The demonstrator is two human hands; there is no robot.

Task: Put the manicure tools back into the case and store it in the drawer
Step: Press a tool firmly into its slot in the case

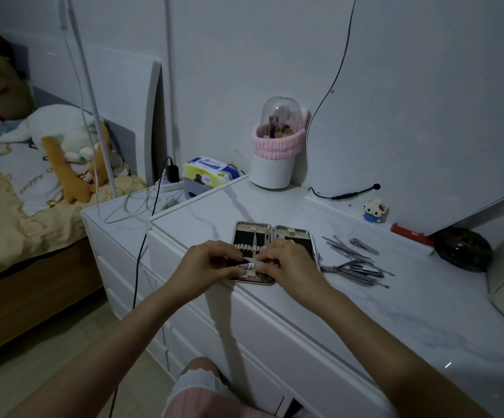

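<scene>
An open manicure case [253,233] with a black lining and metal rim lies flat on the white dresser top [365,312]. Both hands hover over its near half. My left hand [205,263] and my right hand [289,260] pinch the two ends of a thin pale tool [255,261], held across the case. To the right of the case lies a loose pile of steel manicure tools [356,263], with nail clippers [363,245] among them. The case's near edge is partly hidden by my fingers.
A white brush holder with a clear dome and pink band [274,152] stands at the back. A small toy figure [374,210], a red object [410,234] and a dark round object [463,248] sit at the right. Closed drawer fronts [274,342] face me. A bed lies at the left.
</scene>
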